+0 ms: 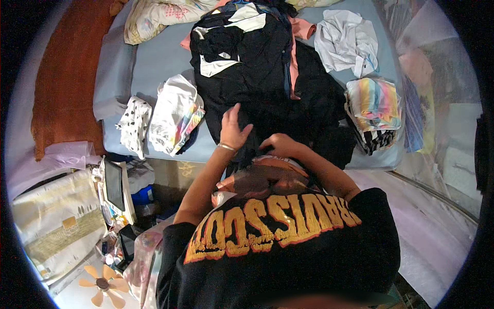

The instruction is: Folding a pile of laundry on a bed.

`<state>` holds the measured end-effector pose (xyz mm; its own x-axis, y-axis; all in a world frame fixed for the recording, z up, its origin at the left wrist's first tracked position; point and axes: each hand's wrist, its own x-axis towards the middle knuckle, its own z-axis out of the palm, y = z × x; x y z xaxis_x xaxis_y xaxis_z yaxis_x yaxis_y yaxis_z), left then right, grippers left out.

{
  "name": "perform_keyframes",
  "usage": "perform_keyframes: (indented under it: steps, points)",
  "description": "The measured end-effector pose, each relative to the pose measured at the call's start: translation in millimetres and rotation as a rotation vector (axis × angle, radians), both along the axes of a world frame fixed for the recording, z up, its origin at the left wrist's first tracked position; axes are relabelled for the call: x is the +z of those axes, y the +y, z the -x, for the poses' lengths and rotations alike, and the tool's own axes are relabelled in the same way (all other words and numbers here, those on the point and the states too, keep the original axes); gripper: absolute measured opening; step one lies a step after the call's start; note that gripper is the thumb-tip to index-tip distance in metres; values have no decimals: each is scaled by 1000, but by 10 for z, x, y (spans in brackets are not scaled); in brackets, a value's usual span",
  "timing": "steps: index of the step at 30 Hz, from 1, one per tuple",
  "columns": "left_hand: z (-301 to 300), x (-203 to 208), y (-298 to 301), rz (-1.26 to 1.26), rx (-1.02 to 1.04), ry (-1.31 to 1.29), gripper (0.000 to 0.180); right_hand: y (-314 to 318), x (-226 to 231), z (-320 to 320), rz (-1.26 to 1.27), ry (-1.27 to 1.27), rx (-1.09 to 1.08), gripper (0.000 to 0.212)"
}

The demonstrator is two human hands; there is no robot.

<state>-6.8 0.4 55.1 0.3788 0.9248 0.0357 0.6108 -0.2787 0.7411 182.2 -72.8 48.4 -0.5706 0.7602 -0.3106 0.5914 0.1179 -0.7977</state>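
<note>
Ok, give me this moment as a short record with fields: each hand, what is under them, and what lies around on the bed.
left hand: flat on the black garment, fingers spread, bracelet at the wrist
right hand: curled on the near edge of the same black garment
surface: bed with a grey-blue sheet
left of the hands: folded white patterned clothes; spotted white piece
right of the hands: folded rainbow-striped stack; crumpled white shirt
grip: neither hand clearly closed on cloth
</note>
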Motion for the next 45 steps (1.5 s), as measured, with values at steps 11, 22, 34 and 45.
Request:
perform_keyframes:
  steps: [11,22,34,45]
  points:
    - [-15,-197,370,549,-124,296,34,15,1053,-408,-106,132,-271,43]
    - [831,-560,82,524,259,-242,11,-42,431,-581,-223,-365,-207,27]
    - [142,-631,-212,111,-31,372,56,-247,207,-556,-111,-483,-134,28]
    - [413,-846,561,432,50,211,21,90,-332,-633,-150,-357,-547,83]
